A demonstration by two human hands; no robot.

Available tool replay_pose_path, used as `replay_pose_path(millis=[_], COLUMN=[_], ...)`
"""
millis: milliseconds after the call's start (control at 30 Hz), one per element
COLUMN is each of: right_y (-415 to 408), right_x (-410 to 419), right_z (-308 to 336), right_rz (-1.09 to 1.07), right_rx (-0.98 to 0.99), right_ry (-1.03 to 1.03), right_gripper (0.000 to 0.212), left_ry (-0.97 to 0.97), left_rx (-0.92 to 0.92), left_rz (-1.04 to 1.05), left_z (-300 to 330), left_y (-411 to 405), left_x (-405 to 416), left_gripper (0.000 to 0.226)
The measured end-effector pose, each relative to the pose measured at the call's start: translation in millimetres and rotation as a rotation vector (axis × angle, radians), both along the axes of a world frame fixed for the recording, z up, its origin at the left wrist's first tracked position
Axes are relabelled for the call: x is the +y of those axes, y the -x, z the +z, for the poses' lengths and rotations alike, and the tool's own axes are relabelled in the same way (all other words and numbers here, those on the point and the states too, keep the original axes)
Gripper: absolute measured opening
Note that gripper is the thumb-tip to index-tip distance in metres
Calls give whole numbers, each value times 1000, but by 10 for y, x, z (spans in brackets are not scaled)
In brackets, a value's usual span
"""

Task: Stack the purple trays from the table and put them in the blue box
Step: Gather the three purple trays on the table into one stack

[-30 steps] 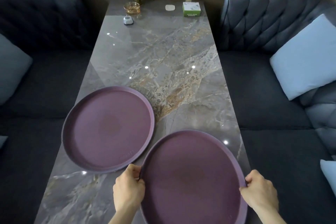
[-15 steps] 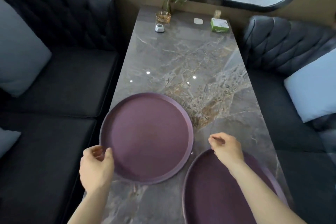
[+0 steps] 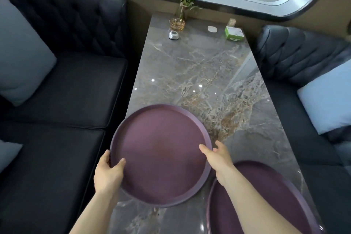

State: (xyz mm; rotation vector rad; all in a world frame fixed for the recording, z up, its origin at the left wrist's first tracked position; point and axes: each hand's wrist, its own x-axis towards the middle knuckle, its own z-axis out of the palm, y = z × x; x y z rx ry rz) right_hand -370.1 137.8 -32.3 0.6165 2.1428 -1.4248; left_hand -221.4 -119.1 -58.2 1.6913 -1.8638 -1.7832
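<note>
At lower centre, the left hand [image 3: 107,174] and right hand [image 3: 218,156] pinched opposite rims of 1 purple tray [image 3: 160,155]; a shallow thumb grip risked it tilting onto the second tray [image 3: 266,195].

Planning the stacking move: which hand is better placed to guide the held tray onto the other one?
Right, probably: the right hand grips the held tray on its rim beside the near tray; the left hand holds the far rim.
</note>
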Motion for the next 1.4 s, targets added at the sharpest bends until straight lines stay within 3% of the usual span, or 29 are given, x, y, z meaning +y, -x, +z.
replay_pose_path(millis=[100, 167, 333, 500, 667, 967, 1133, 1233, 1300, 1400], right_y=[5, 7, -220, -709, -1074, -1222, -1157, -1142, -1132, -1107], right_x=[70, 213, 1074, 2226, 3041, 3387, 3442, 3463, 3468, 3484], right_z=[165, 308, 505, 488, 306, -57, -77, -93, -89, -68], right_rz=[-35, -45, -120, -190, -271, -250, -220, -156, -116, -99], right_rx=[135, 227, 322, 329, 228, 116, 79, 92, 98, 107], right_ry=[-60, -124, -282, -561, -680, -699, -668, -689, -706, -703], right_gripper=[66, 44, 10, 17, 17, 21, 13, 31, 28, 24], left_ry=[159, 199, 260, 283, 292, 489, 529, 539, 563, 592], left_rx=[49, 130, 246, 139, -52, -283, -297, -295, -284, -252], left_rz=[171, 235, 54, -247, -484, -551, -507, -505, -500, -481], left_z=[307, 468, 800, 670, 435, 337, 348, 332, 335, 320], left_y=[69, 133, 249, 240, 103, -47, -40, -35, -28, -12], left_x=[75, 136, 698, 1541, 2326, 2802, 2891, 2923, 2942, 2956], left_gripper=[48, 40, 33, 44, 46, 39, 37, 38, 37, 23])
